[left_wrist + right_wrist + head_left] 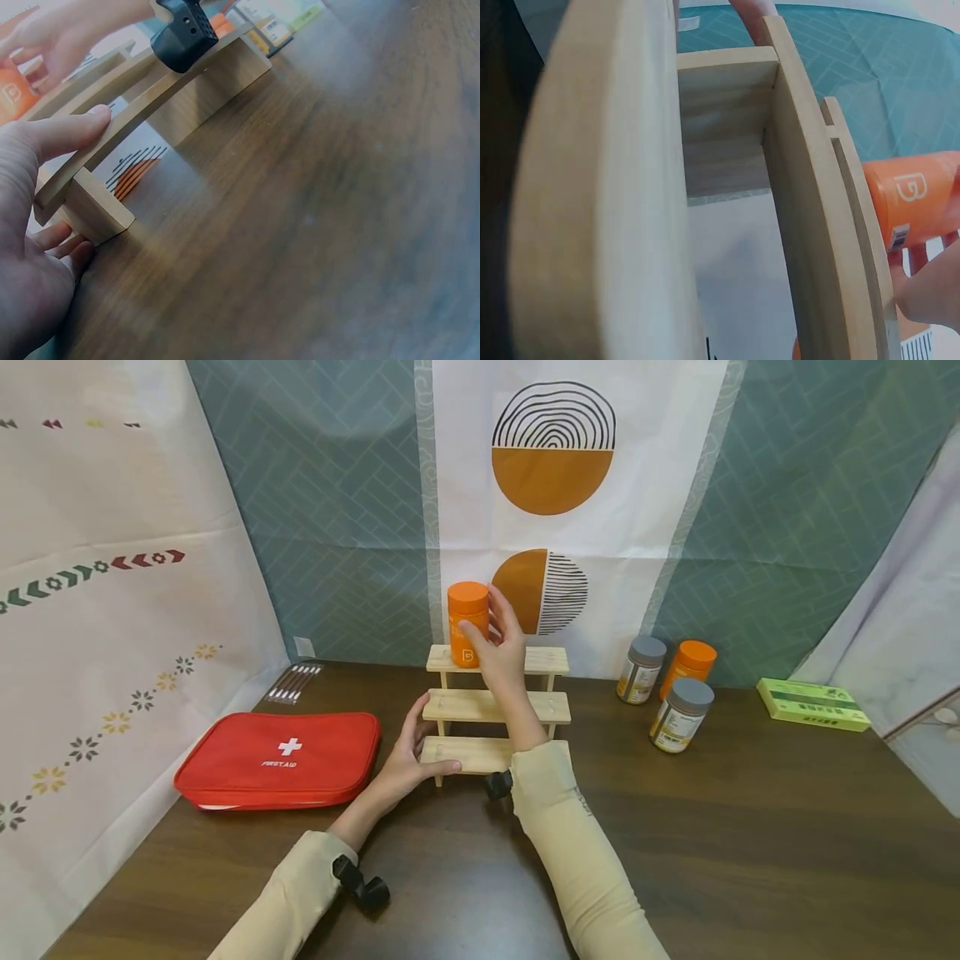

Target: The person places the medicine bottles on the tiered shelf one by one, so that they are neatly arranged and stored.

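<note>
An orange bottle (468,635) with an orange cap stands upright at the left end of the top step of a three-step wooden rack (480,704). My right hand (504,647) grips it from the right, thumb across its front and fingers behind. In the right wrist view the bottle (915,196) has its base right at the top board. My left hand (408,756) holds the left side of the rack, thumb on the lowest step. The left wrist view shows that thumb (71,133) over the board, with the other fingers under it by the side support.
Right of the rack stand two grey-capped bottles (677,717) and another orange bottle (690,667). Farther right lies a green-yellow box (813,704). A red first aid pouch (279,760) lies to the left, with several thin wrapped sticks (295,683) behind it. Fabric (345,527) hangs behind the table.
</note>
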Tool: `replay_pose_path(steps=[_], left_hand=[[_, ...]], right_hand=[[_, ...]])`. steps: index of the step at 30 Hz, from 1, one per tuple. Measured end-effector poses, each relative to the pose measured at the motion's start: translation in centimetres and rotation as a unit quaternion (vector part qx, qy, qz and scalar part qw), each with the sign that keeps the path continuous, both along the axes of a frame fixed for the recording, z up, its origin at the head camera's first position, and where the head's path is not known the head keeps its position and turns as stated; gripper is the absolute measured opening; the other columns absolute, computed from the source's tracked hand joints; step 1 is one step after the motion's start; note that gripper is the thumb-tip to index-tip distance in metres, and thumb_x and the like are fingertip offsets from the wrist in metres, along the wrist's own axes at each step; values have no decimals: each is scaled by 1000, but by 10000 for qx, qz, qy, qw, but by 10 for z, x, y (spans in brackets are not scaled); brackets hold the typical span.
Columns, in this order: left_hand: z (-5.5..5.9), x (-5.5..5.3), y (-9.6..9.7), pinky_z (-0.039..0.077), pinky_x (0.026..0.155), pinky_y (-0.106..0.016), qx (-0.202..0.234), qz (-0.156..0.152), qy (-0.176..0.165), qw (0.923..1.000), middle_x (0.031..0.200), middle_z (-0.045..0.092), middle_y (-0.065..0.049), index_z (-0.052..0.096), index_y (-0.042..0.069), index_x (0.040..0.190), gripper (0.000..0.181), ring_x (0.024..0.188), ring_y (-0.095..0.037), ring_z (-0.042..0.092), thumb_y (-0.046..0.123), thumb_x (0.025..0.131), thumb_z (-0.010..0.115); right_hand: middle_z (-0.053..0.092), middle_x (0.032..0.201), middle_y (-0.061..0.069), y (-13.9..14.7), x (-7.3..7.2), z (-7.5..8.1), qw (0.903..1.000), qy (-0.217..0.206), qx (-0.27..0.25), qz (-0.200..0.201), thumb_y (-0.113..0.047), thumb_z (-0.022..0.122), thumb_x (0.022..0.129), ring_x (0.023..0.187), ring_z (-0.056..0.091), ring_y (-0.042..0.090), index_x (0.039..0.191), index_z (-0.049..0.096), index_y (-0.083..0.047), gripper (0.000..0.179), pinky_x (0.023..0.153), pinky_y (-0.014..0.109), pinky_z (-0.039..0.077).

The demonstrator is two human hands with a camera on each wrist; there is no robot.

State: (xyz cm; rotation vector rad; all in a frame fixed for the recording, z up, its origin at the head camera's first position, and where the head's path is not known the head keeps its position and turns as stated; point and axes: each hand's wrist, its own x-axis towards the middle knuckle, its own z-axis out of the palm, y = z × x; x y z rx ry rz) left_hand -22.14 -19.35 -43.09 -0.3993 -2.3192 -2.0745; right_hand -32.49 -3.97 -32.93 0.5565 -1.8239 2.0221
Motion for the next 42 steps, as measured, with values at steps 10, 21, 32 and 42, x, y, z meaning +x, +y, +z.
replay_pose_path(steps=[10, 21, 32, 42], left_hand=[[1, 0, 0, 49, 88, -20, 47, -8, 37, 10000, 144, 39, -28, 4, 29, 156, 112, 118, -33, 53, -2, 77, 77], [2, -2, 3, 48, 90, -19, 14, 11, 65, 10000, 144, 40, -27, 4, 29, 156, 113, 120, -34, 51, -1, 77, 78], [0, 0, 0, 48, 89, -18, -25, 44, 35, 10000, 144, 40, -28, 4, 28, 157, 112, 117, -33, 53, -2, 77, 77], [2, -1, 0, 48, 89, -18, -169, 78, 48, 9998, 143, 41, -26, 4, 31, 156, 111, 119, -35, 52, 0, 78, 77]], right_hand=[[47, 150, 10, 4, 3, 6, 9998, -94, 137, 101, -12, 72, 88, 132, 50, 30, 148, 41, -12, 67, 108, 43, 42], [52, 142, 17, 24, 5, 16, 10000, -16, 48, -7, -12, 70, 90, 126, 53, 35, 143, 47, -8, 57, 108, 44, 43], [59, 126, 24, 36, 12, 24, 9994, 146, -135, -282, -8, 69, 90, 105, 61, 25, 132, 54, 0, 45, 96, 30, 49], [65, 90, -10, 42, 23, 35, 9934, 431, -678, -815, -6, 67, 90, 84, 59, 5, 118, 61, 6, 31, 77, 19, 44]])
